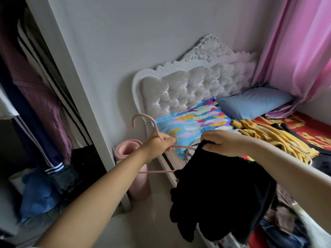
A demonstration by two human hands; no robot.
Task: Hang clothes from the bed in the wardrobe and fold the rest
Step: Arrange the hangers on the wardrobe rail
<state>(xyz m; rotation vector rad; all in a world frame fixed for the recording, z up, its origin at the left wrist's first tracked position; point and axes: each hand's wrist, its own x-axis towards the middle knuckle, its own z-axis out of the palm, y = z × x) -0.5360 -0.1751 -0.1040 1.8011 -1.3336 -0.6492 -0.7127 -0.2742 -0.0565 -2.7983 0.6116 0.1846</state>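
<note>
My left hand grips a pink hanger just below its hook, holding it up in front of the bed. A black garment hangs down from my right hand, which pinches its top edge beside the hanger's right arm. The hanger's lower bar runs behind the black cloth. On the bed lie a yellow garment and dark clothes. The open wardrobe stands at the left with several hung clothes.
A rolled pink mat stands between wardrobe and bed. Two pillows, one patterned and one blue, lean against the white headboard. A pink curtain hangs at the right. More clothes lie at the bed's near edge.
</note>
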